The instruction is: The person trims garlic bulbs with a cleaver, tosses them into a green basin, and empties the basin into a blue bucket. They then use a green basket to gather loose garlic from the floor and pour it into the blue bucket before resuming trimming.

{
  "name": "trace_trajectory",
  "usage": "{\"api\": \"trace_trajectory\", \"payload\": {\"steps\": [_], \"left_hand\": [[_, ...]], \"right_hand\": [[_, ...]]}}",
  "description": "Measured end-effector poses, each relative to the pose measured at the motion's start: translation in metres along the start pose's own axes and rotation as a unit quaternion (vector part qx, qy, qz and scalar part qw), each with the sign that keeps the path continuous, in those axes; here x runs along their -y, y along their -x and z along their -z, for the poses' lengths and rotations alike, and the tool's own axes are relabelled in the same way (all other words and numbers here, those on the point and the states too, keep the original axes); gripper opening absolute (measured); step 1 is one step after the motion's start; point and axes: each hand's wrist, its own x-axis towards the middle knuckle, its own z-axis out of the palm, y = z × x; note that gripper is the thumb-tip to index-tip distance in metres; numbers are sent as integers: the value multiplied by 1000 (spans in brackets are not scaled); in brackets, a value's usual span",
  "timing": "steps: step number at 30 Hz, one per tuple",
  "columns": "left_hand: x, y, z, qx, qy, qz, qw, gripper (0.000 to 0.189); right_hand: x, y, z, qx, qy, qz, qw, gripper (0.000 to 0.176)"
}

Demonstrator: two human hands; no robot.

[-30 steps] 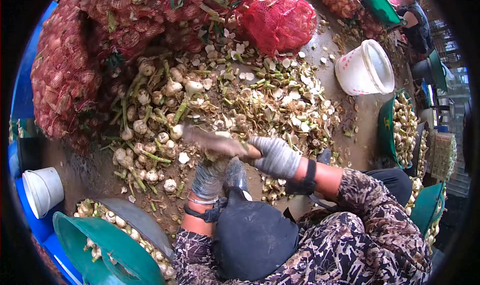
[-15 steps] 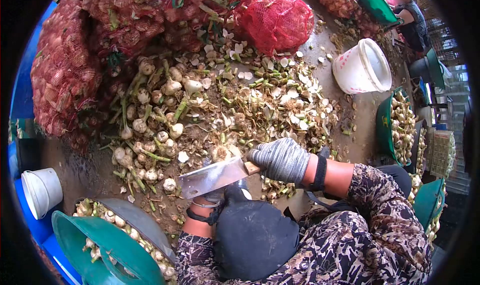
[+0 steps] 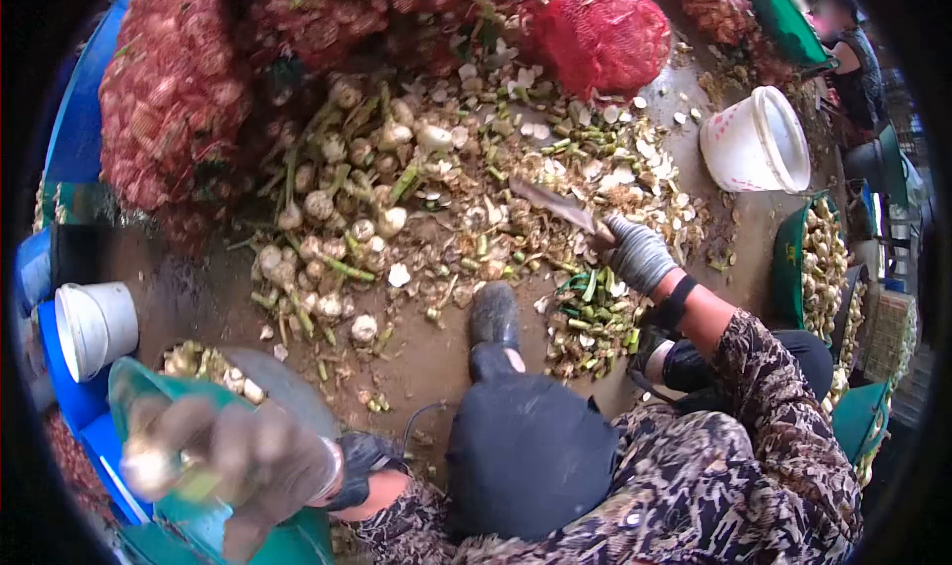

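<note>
My right hand (image 3: pixel 642 253), in a grey knit glove, is closed around the handle of a cleaver (image 3: pixel 555 206). Its blade points up and left over the floor scraps. Low on the left, my gloved left hand (image 3: pixel 233 456) is smeared by motion above a green basin (image 3: pixel 134 382). A pale garlic bulb (image 3: pixel 151 469) with a bit of green stem shows at its curled fingers. Whole garlic with stalks lies in a garlic pile (image 3: pixel 332 203) on the floor, left of the cleaver. Cut stem pieces (image 3: pixel 600 312) lie below my right hand.
Red mesh sacks (image 3: pixel 174 109) of garlic stand at the back left, beside a red mesh bag (image 3: pixel 605 35). A white bucket (image 3: pixel 744 144) lies tilted at right, near a green tub (image 3: pixel 790 263) of garlic. Another white bucket (image 3: pixel 96 329) stands left. A person (image 3: pixel 855 64) is at upper right.
My left hand has swung from under the cleaver out to the lower left, over the green basin. The right hand has moved right, and the blade has turned to point up and left.
</note>
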Motion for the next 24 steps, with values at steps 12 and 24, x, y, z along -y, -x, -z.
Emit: {"api": "trace_trajectory", "payload": {"steps": [12, 24], "left_hand": [[10, 175, 299, -61, -877, 407, 247, 70], [79, 112, 227, -152, -503, 405, 748, 50]], "right_hand": [[19, 13, -40, 84, -48, 24, 995, 26], [87, 4, -29, 182, -74, 83, 977, 32]]}}
